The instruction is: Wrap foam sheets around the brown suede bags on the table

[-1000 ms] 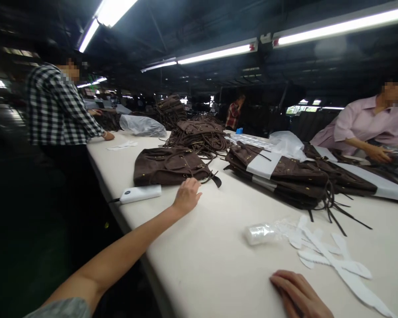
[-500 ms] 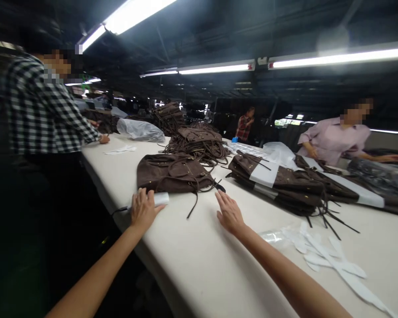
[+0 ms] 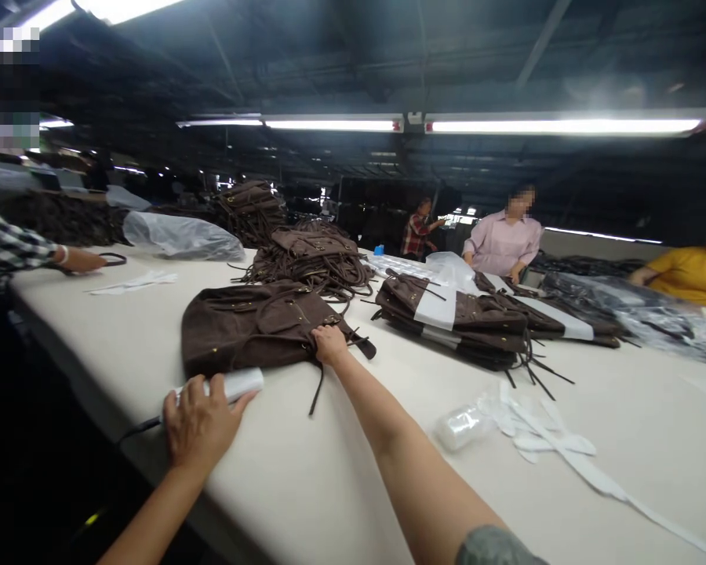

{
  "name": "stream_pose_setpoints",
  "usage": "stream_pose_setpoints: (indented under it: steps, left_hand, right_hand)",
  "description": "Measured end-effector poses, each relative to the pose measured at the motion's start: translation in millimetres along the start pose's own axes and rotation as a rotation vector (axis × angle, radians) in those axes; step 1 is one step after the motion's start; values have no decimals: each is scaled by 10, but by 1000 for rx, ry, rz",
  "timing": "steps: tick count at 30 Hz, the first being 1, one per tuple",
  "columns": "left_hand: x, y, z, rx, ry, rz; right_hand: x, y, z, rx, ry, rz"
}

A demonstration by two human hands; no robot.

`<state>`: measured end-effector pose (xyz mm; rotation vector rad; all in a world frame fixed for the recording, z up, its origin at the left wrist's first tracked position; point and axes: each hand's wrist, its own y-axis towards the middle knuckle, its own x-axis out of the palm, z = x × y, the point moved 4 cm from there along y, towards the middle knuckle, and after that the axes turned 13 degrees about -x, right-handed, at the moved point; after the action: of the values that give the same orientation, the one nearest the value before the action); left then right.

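Observation:
A dark brown fabric bag [image 3: 229,322] with brass-coloured studs and thin straps lies flat on the white table [image 3: 329,486]. My right hand [image 3: 331,345] is closed on the front of this bag, near its flap and fastening; the fingertips are partly hidden. At the table's near left edge, my left hand [image 3: 203,420] wraps over a white rounded handheld device [image 3: 245,383] with a black cord [image 3: 141,428]. That device lies just in front of the bag's lower left corner. A loose strap [image 3: 318,391] hangs from the bag onto the table.
More brown bags [image 3: 311,251] are heaped behind. Folded bags with white bands [image 3: 464,314] lie to the right. Clear plastic [image 3: 462,428] and white strips [image 3: 556,439] rest nearer. A co-worker's hand [image 3: 85,260] is at far left; other people stand across the table.
My right hand has moved from beside the bag onto its front and closed there. My left hand stays on the white device. The view has swung right, shifting the scene leftward.

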<state>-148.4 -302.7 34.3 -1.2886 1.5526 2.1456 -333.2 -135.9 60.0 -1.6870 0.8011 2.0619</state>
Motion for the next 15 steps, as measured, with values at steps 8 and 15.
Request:
stream_pose_setpoints:
  steps: [8, 15]
  left_hand:
    - [-74, 50, 38, -65, 71, -133]
    - [-11, 84, -16, -155, -9, -350]
  right_hand:
    - [-214, -547, -675, 101, 32, -36]
    - [-474, -1297, -1351, 123, 230, -75]
